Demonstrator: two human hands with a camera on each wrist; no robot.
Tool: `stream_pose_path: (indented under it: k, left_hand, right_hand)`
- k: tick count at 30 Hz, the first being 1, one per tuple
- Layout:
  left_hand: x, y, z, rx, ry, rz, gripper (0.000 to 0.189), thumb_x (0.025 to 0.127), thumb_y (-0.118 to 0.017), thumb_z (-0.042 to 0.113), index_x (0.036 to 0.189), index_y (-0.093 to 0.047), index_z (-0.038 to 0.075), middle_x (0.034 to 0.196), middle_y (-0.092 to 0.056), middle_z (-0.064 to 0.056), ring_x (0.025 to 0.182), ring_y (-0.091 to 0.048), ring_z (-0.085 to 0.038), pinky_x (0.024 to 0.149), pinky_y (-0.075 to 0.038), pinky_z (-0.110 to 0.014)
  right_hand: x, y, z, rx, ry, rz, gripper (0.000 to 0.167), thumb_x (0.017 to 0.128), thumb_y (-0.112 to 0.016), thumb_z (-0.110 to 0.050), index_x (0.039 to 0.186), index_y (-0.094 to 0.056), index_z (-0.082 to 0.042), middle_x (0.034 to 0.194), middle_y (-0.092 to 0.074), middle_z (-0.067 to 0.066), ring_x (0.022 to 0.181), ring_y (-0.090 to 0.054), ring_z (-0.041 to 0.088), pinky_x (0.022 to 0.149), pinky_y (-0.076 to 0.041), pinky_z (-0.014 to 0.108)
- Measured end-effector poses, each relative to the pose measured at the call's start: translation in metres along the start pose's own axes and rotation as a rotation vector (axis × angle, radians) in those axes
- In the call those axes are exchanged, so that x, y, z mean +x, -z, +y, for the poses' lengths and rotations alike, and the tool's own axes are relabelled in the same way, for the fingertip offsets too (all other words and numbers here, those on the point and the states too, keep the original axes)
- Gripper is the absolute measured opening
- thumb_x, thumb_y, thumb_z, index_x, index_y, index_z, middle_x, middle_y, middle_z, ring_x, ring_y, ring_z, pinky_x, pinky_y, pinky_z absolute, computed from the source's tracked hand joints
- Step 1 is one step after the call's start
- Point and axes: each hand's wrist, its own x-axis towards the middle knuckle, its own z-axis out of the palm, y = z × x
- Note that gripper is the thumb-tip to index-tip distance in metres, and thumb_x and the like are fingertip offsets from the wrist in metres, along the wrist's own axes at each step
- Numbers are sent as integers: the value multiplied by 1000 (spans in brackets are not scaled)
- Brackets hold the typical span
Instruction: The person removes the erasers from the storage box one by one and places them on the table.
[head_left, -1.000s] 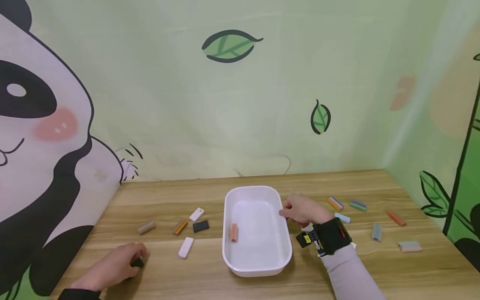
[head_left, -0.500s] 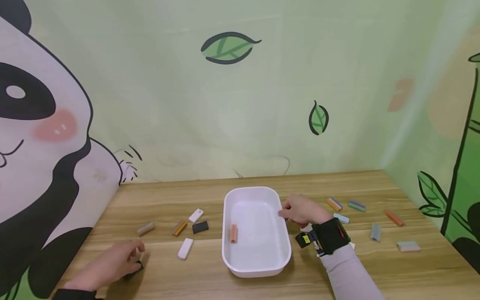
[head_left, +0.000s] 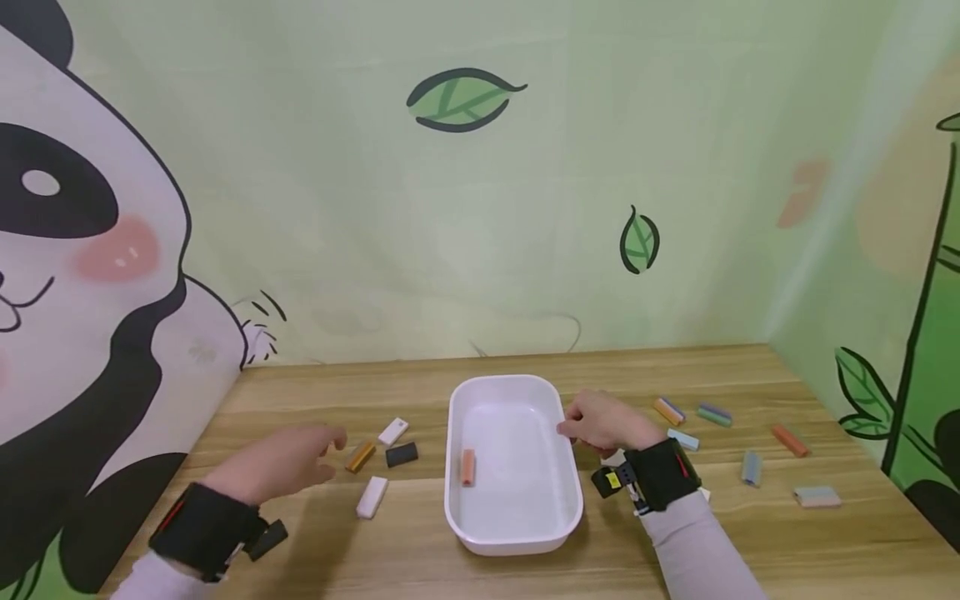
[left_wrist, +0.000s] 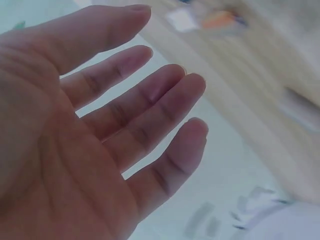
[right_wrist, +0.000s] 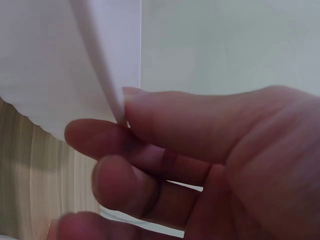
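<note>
In the head view a white plastic tray [head_left: 525,492] stands on the wooden table with one orange eraser-like block [head_left: 468,467] lying inside at its left. My right hand [head_left: 606,419] pinches the tray's right rim; the right wrist view shows the thumb [right_wrist: 170,112] above and a finger curled below the edge. My left hand [head_left: 281,460] is over the table on the left, its fingertips close to a yellow-brown block [head_left: 361,457]. The left wrist view shows its palm [left_wrist: 65,145] bare, with fingers loosely spread and nothing held.
Left of the tray lie two white blocks [head_left: 371,497] and a black block [head_left: 402,454]. Several coloured blocks, among them a red-orange one [head_left: 791,440] and a grey-blue one [head_left: 752,468], are scattered to the right. A printed cloth backdrop [head_left: 337,208] rises behind the table.
My left hand has risen and moved forward and right from the table's near left, and it now covers the spot where a beige block showed. My right hand and the tray have stayed put.
</note>
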Motion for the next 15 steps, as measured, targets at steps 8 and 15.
stream_pose_path:
  k: [8,15]
  left_hand:
    - [62,8,72,88,-54,-57,20,84,-68,1,104,-64,6,97,-60,-7,80,-58,-20,72,-50,-38]
    - [104,-9,121,279,-194,-81,17,79,-72,-1,84,-57,7,76,-55,-5,69,-49,-19,67,-46,-35]
  right_hand:
    - [0,-1,1,-5,-1,-2,25,97,-62,-19,74,-66,-8,50,-41,-1,40,-40,11,41,-37,22]
    - [-1,0,1,3,11,1,26,96,-62,-18,75,-66,-4,49,-41,-1,40,-39,11,41,-37,22]
